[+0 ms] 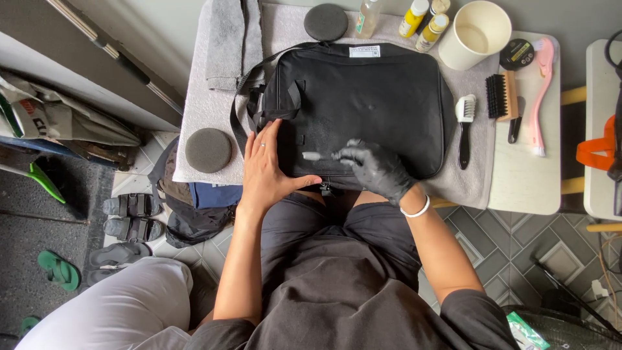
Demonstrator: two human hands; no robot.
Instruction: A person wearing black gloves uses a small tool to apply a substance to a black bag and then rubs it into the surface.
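The bare left hand lies open and flat on the black bag's near-left corner, while the gloved right hand, just beside it, pinches a small brush whose long axis points left across the bag on the desk.

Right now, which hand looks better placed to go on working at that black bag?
The right hand, probably. It wears a black glove and holds a small grey tool against the black bag. The bare left hand lies flat on the bag, seemingly steadying it.
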